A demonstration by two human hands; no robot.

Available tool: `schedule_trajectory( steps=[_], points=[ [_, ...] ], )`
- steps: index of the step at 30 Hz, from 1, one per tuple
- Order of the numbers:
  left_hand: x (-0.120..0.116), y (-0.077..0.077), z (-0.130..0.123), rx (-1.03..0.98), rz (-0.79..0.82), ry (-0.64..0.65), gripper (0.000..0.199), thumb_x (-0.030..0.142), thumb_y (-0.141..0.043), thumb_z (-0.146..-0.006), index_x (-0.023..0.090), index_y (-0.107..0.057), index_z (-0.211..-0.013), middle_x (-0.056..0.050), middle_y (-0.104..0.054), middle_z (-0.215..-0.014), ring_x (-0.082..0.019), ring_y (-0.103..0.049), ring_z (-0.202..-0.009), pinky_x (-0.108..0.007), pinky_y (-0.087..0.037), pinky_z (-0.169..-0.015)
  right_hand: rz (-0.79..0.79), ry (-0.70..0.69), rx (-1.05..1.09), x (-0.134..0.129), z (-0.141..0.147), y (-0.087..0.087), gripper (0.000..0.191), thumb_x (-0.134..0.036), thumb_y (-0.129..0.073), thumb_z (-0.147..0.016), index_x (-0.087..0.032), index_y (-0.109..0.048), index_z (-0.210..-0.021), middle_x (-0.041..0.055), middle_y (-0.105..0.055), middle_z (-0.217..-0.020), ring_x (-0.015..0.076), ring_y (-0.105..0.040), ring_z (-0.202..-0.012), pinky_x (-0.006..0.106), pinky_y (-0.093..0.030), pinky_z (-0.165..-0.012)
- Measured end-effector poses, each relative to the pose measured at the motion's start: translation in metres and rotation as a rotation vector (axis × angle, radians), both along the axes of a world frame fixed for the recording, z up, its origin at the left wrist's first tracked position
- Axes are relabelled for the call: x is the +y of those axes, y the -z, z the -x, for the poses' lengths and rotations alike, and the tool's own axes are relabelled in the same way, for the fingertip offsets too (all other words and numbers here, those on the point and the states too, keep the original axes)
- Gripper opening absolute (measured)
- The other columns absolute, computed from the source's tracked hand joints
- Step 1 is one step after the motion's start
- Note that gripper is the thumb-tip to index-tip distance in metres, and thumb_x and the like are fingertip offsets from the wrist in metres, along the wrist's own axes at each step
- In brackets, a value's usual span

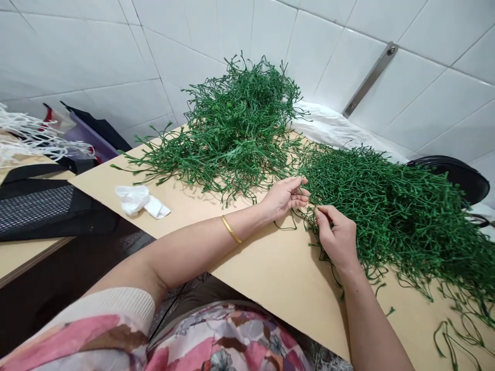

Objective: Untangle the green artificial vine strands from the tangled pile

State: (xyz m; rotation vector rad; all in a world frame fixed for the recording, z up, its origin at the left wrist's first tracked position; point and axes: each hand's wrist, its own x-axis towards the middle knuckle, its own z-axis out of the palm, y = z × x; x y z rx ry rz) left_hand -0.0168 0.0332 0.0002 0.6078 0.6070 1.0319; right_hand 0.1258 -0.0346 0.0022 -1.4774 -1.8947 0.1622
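Handling looks unfinished, with one heap of green artificial stems (247, 116) at twelve o'clock and a second heap (386, 201) at three on the worktop (278, 281), which is done unclear, while the right hand (337, 234) pinches a thin stem (311, 206) and whether the curled left hand (284, 198) grips, I cannot tell.

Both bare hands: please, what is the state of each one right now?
Left hand: loosely curled; whether it holds anything cannot be told.
Right hand: closed in a pinch, apparently on a thin green cord-like strand.

White tissue (133, 200) (crumpled) lies on the table (278, 275); a metal bar (369, 81) crosses the tiled wall (216, 26).
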Motion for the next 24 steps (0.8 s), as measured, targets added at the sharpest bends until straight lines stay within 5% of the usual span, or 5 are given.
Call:
schedule_trajectory(
  steps=[6, 9, 15, 24],
  points=[
    [-0.007, -0.002, -0.004, 0.065, 0.021, -0.068, 0.034, 0.048, -0.050, -0.077, 0.016, -0.043, -0.071, 0.001, -0.052, -0.054, -0.008, -0.051, -0.041, -0.019, -0.041, -0.040, 0.068, 0.097, 0.249, -0.002, -0.001, -0.005, 0.020, -0.033, -0.048, -0.082, -0.017, -0.053, -0.070, -0.0038, -0.047, -0.056, 0.0082, -0.039, -0.050, 0.022, -0.031, -0.049],
    [-0.012, -0.002, -0.005, 0.166, -0.066, 0.022, 0.048, 0.061, -0.049, -0.071, 0.014, -0.047, -0.064, 0.000, -0.052, -0.055, -0.006, -0.048, -0.039, -0.018, -0.036, -0.036, 0.091, 0.079, 0.400, 0.001, -0.005, -0.006, 0.020, -0.033, -0.050, -0.081, -0.017, -0.053, -0.070, -0.0039, -0.047, -0.057, 0.0084, -0.041, -0.054, 0.022, -0.034, -0.054],
    [-0.028, -0.003, -0.009, 0.368, -0.303, 0.271, 0.028, 0.035, -0.070, -0.060, 0.011, -0.058, -0.069, 0.002, -0.053, -0.053, -0.004, -0.045, -0.040, -0.018, -0.034, -0.040, 0.125, 0.026, 0.573, 0.004, -0.006, -0.005, 0.018, -0.033, -0.054, -0.078, -0.017, -0.055, -0.069, -0.0041, -0.048, -0.058, 0.0081, -0.043, -0.054, 0.022, -0.037, -0.055],
    [-0.017, 0.004, -0.011, 0.165, -0.080, 0.172, 0.015, 0.013, -0.059, -0.072, 0.014, -0.046, -0.063, 0.002, -0.052, -0.050, -0.004, -0.047, -0.039, -0.015, -0.034, -0.039, 0.090, 0.068, 0.657, 0.006, -0.006, -0.003, 0.024, -0.036, -0.048, -0.082, -0.016, -0.060, -0.087, -0.0005, -0.057, -0.069, 0.0088, -0.052, -0.058, 0.024, -0.044, -0.059]
  ],
)
